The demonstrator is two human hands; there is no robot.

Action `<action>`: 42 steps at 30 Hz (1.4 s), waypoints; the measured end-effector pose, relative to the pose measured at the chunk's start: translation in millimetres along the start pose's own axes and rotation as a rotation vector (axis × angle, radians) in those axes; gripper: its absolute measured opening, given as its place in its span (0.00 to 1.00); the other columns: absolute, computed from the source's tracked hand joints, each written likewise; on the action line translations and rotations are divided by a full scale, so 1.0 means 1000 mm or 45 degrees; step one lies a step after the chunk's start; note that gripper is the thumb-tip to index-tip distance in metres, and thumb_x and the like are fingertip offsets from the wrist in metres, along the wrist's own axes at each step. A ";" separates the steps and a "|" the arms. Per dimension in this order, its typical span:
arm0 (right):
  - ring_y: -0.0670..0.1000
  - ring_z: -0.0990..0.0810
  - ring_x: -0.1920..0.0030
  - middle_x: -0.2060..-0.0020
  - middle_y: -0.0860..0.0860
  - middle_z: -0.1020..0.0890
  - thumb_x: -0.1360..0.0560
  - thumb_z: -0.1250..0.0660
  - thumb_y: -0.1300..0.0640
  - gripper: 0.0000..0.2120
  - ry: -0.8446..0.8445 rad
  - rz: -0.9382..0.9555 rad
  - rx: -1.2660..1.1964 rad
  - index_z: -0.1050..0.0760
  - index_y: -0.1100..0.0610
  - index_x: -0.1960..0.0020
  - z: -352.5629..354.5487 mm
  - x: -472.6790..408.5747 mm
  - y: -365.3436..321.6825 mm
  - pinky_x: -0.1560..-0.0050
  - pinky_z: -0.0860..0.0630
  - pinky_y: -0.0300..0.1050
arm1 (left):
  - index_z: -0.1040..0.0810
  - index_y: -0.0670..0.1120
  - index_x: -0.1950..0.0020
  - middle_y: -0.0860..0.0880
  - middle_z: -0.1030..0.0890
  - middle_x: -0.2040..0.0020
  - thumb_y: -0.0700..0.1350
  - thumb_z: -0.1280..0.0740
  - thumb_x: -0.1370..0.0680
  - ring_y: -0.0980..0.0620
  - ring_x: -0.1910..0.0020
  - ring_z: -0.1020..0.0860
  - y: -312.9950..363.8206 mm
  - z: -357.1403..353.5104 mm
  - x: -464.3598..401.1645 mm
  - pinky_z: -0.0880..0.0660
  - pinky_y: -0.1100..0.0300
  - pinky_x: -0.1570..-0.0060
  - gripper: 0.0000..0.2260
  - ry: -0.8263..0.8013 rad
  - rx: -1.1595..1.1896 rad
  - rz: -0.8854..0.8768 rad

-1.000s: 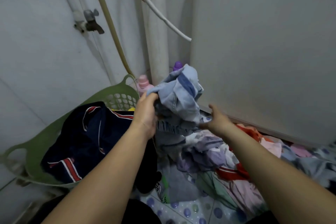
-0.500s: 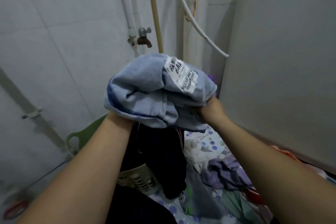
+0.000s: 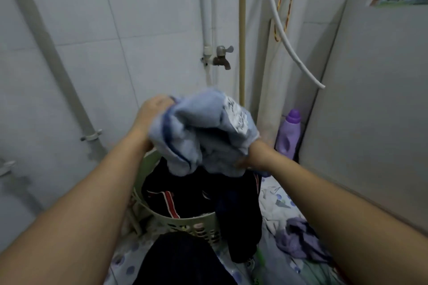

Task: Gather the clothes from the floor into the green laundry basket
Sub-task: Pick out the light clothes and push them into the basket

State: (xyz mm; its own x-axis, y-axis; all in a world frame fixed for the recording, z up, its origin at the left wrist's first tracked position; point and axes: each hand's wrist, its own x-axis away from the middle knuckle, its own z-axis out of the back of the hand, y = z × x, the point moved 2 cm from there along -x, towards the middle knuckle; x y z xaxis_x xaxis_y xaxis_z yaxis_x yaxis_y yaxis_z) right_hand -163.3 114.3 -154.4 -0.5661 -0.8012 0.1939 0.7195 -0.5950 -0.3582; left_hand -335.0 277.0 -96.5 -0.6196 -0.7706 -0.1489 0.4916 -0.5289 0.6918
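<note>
Ideally, the bunched light-blue garment (image 3: 203, 136) should be lowered straight down and let go only once it sits over the dark clothes already in the green laundry basket (image 3: 185, 221), so nothing slides over the rim. Left hand (image 3: 151, 112) clamps the garment's far-left edge, while the right hand (image 3: 251, 156) pinches its lower right side; more clothes lie on the floor at right.

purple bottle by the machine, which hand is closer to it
Right. The right hand grips the light blue garment just left of the purple bottle. The left hand holds the garment's far side, with the whole bundle between it and the bottle.
</note>
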 end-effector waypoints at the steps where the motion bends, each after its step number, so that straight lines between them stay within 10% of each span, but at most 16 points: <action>1: 0.52 0.26 0.48 0.43 0.56 0.23 0.28 0.30 0.51 0.21 -0.097 -0.008 0.081 0.28 0.56 0.37 -0.005 0.003 0.004 0.45 0.29 0.43 | 0.26 0.35 0.52 0.37 0.23 0.54 0.40 0.40 0.20 0.42 0.52 0.24 -0.006 -0.008 0.003 0.26 0.55 0.54 0.08 0.027 -0.049 0.050; 5: 0.56 0.23 0.41 0.38 0.57 0.23 0.28 0.30 0.55 0.24 -0.134 -0.084 0.101 0.29 0.60 0.34 -0.019 0.015 0.025 0.44 0.27 0.43 | 0.34 0.47 0.28 0.40 0.28 0.32 0.39 0.39 0.22 0.42 0.35 0.27 -0.038 -0.047 0.026 0.31 0.56 0.39 0.22 -0.234 -0.210 0.273; 12: 0.57 0.31 0.32 0.29 0.57 0.34 0.34 0.24 0.52 0.44 0.001 -0.070 -0.083 0.42 0.56 0.26 -0.036 0.006 0.037 0.34 0.30 0.49 | 0.49 0.55 0.22 0.43 0.51 0.21 0.65 0.31 0.32 0.42 0.23 0.48 -0.048 -0.097 0.040 0.46 0.47 0.24 0.44 -0.714 -0.413 0.117; 18: 0.59 0.50 0.23 0.23 0.53 0.56 0.43 0.20 0.44 0.64 -0.214 -0.088 0.116 0.63 0.45 0.24 -0.079 -0.003 0.048 0.28 0.39 0.59 | 0.59 0.56 0.22 0.43 0.58 0.21 0.52 0.27 0.30 0.38 0.22 0.55 -0.088 -0.125 0.034 0.45 0.44 0.25 0.48 -0.774 -0.686 0.049; 27: 0.61 0.25 0.44 0.39 0.58 0.33 0.26 0.37 0.59 0.19 -0.021 0.064 0.420 0.34 0.52 0.36 -0.085 -0.040 0.039 0.54 0.29 0.50 | 0.64 0.64 0.25 0.51 0.61 0.21 0.46 0.32 0.24 0.36 0.23 0.56 -0.142 -0.145 -0.002 0.43 0.34 0.30 0.44 -0.807 -0.766 0.177; 35: 0.56 0.23 0.41 0.40 0.53 0.22 0.26 0.37 0.61 0.17 -0.235 0.141 0.577 0.23 0.52 0.39 -0.050 -0.074 0.019 0.47 0.25 0.45 | 0.66 0.65 0.26 0.52 0.61 0.21 0.31 0.39 0.26 0.37 0.23 0.51 -0.157 -0.144 -0.017 0.36 0.39 0.32 0.46 -0.830 -0.793 0.179; 42: 0.61 0.22 0.45 0.46 0.58 0.21 0.28 0.38 0.63 0.15 0.301 0.397 0.533 0.23 0.57 0.42 0.027 -0.090 -0.058 0.52 0.28 0.47 | 0.62 0.59 0.24 0.52 0.54 0.20 0.31 0.38 0.27 0.42 0.39 0.25 -0.164 -0.129 -0.030 0.24 0.51 0.50 0.45 -0.733 -0.665 0.093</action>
State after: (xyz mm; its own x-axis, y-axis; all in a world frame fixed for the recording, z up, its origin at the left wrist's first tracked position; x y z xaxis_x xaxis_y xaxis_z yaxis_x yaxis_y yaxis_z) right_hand -143.3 219.2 -126.0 -0.3412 -0.9357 -0.0895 0.9378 -0.3454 0.0359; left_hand -318.5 340.8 -296.7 -0.7243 -0.5795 0.3736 0.6793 -0.6927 0.2424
